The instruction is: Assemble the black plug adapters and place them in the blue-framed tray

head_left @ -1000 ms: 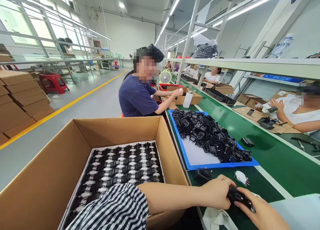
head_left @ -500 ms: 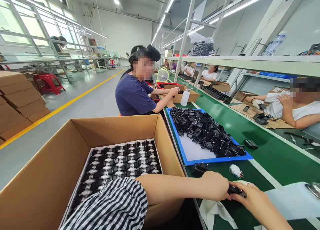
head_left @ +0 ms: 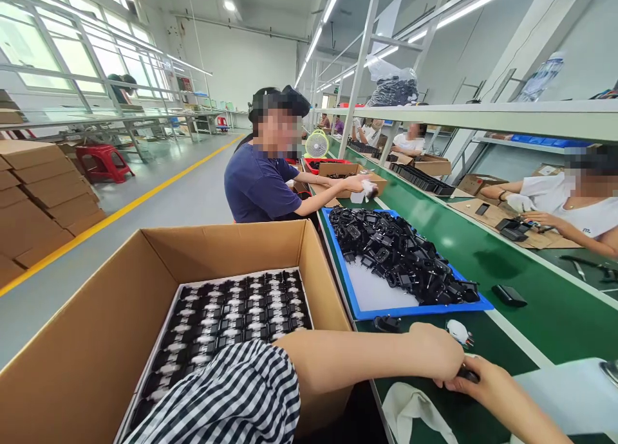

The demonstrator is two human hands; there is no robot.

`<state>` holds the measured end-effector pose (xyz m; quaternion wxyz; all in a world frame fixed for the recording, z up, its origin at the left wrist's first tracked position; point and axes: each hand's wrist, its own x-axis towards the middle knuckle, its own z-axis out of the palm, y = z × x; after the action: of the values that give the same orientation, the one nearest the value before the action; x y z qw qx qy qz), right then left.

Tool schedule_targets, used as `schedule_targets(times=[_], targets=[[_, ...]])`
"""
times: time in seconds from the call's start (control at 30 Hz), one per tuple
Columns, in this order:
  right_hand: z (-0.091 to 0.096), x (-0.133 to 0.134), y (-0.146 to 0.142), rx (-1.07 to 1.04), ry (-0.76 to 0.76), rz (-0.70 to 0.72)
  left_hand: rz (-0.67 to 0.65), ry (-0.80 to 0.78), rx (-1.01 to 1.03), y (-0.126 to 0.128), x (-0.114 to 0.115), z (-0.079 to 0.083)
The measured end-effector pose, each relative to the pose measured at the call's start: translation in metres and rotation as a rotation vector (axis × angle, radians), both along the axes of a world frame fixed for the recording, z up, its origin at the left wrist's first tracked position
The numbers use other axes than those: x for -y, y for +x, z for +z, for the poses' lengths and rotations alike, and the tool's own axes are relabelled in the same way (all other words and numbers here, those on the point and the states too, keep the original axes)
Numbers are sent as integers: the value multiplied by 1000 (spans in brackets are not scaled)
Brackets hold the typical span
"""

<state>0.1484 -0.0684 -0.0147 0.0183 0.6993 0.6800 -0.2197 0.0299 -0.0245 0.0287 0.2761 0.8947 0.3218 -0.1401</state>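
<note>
My left hand (head_left: 437,354), at the end of an arm in a checked sleeve, reaches over the green bench and is closed. My right hand (head_left: 483,376) meets it from the lower right, fingers wrapped round a small black power adapter (head_left: 468,374). Both hands grip this piece, and most of it is hidden by the fingers. Just beyond them lie a white plug part (head_left: 458,333) and a black plug adapter (head_left: 386,323). A pale cloth (head_left: 410,410) rests below my left wrist.
A blue-rimmed tray (head_left: 360,313) bears a heap of black adapters (head_left: 396,257). At left stands a cardboard box (head_left: 232,241) with rows of black and white pieces. A white bottle (head_left: 564,392) is at right. Co-workers (head_left: 263,180) sit along the line.
My hands have shifted slightly right, still together on the black piece. A lone black adapter on the green belt has moved nearer and right. The co-worker ahead has reached farther over the line.
</note>
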Motion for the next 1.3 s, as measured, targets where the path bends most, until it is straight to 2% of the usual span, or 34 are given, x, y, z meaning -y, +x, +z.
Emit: schedule_targets(times=[0.1,0.2,0.37,0.6,0.7,0.8,0.93,1.0,1.13,1.2,1.3], targets=[[-2,0,1,41,16,13,-83,81,-22,-6,3,-2],[2,3,-3,138,7,24,-70,120,-5,-9,6,-5],[12,9,-12,214,-15,30,-84,112,-37,-1,3,-3],[10,7,-13,232,-63,-43,-138,76,-41,14,5,0],[9,7,-13,260,-42,-18,-115,103,0,0,16,3],[8,11,-18,240,5,22,-29,155,105,-35,25,2],[3,16,-35,95,76,15,214,300,181,-84,14,-13],[-1,14,-47,-19,125,-4,204,251,198,-95,1,-26],[-11,5,-63,-105,226,-99,118,137,290,-86,-16,-48],[-17,2,-63,-136,242,-201,106,146,332,-75,-19,-53],[-28,0,-52,-207,319,-311,13,200,352,-60,-24,-52]])
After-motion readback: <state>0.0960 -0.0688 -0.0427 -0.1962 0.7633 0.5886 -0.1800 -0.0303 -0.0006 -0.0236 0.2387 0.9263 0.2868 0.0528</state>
